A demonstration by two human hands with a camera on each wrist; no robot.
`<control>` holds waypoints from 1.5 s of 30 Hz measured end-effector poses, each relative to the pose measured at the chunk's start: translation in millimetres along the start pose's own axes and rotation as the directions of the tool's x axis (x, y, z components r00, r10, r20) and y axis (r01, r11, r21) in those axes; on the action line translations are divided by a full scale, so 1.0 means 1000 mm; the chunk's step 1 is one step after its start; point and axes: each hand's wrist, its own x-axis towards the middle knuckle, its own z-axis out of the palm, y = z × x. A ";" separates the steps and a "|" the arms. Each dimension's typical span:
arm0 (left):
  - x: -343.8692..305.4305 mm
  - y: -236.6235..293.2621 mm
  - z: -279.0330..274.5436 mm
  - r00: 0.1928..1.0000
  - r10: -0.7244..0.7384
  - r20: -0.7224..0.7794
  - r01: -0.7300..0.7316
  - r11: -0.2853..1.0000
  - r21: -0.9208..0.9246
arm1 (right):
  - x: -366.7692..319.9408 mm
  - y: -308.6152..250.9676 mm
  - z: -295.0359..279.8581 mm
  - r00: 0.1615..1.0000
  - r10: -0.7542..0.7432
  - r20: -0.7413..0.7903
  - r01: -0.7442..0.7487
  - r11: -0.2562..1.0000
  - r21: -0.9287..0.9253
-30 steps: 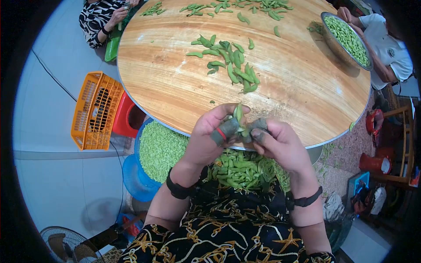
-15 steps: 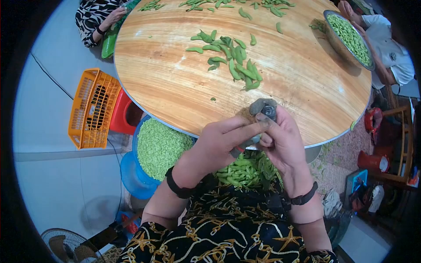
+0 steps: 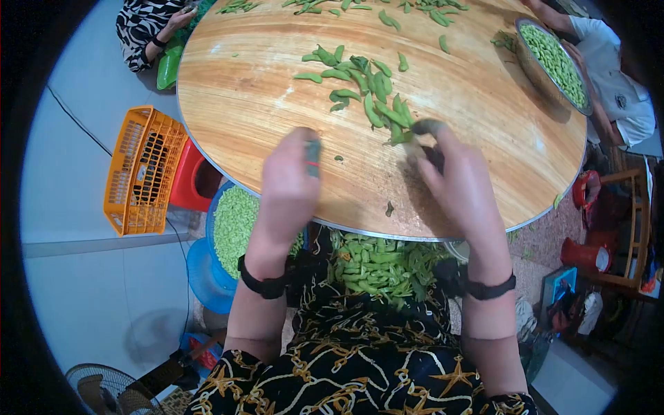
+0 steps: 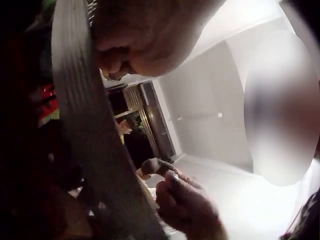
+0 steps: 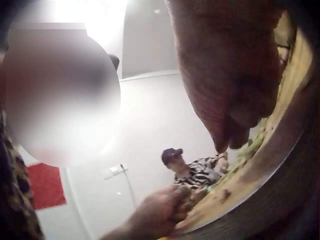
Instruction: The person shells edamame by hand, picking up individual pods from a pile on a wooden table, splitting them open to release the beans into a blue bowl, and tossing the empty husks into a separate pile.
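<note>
My right hand (image 3: 460, 183) reaches over the round wooden table (image 3: 242, 145), fingertips right at the near end of a group of green bean pods (image 3: 373, 114). Dark covers wrap its thumb and index finger, which stand apart. My left hand (image 3: 290, 180) is over the table's front edge at the left, back turned up, with a grey-green wrap and a red band on one digit. Its fingers are mostly hidden, so I cannot tell whether it holds anything. In the right wrist view, my right hand (image 5: 230, 75) points down towards the pods.
Left of my lap stands a blue basin (image 3: 238, 228) full of shelled beans. Several opened pods (image 3: 380, 259) lie on my lap. A metal bowl of beans (image 3: 553, 62) stands at the right, near another person. An orange crate (image 3: 145, 173) sits beside a red stool (image 3: 194, 176).
Both hands were together over the front edge, working at a pod. They have parted: the left moved left and up, the right forward to the pods on the table.
</note>
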 end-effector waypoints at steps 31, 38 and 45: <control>-0.039 0.070 0.026 0.900 -0.184 0.394 0.429 0.223 -0.875 | -0.053 -0.011 0.001 0.855 0.096 0.509 -0.508 0.353 0.786; -0.036 0.068 0.028 0.739 -0.313 0.597 0.634 0.023 -0.773 | -0.055 -0.008 0.015 0.980 0.084 0.181 -0.181 0.760 0.624; -0.036 0.062 0.028 0.872 -0.328 0.363 0.478 0.411 -0.776 | -0.040 -0.003 0.017 0.899 0.138 0.416 -0.438 0.313 0.843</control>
